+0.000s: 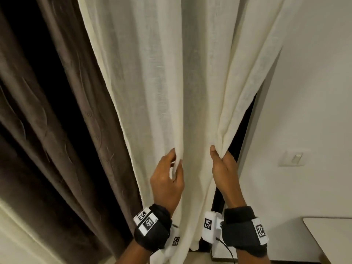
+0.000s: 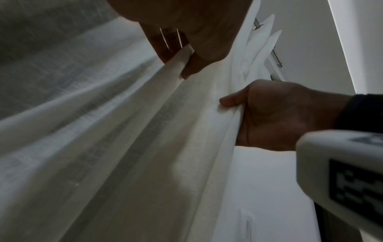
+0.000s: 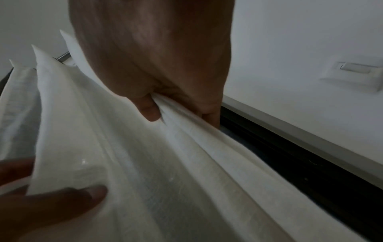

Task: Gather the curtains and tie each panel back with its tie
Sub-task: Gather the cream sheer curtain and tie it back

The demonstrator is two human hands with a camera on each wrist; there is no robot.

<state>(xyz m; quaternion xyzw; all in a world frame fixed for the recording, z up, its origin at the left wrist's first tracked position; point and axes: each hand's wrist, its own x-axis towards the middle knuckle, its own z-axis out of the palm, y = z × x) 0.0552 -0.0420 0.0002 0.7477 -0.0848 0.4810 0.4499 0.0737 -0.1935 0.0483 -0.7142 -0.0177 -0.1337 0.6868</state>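
A sheer cream curtain panel (image 1: 171, 82) hangs in long folds down the middle of the head view. My left hand (image 1: 168, 176) pinches one fold of it between thumb and fingers, which shows close up in the left wrist view (image 2: 186, 57). My right hand (image 1: 221, 162) grips the panel's bunched right edge, thumb in front and fingers behind the cloth (image 3: 157, 104). Left of the sheer panel hangs a brown patterned curtain (image 1: 62, 115). No tie is in view.
A white wall (image 1: 314, 92) with a light switch (image 1: 296, 158) stands to the right. Behind the sheer's right edge shows a dark window frame (image 1: 245, 119). A white tabletop corner (image 1: 331, 237) sits at the lower right. A curtain rod (image 2: 275, 55) runs along the top.
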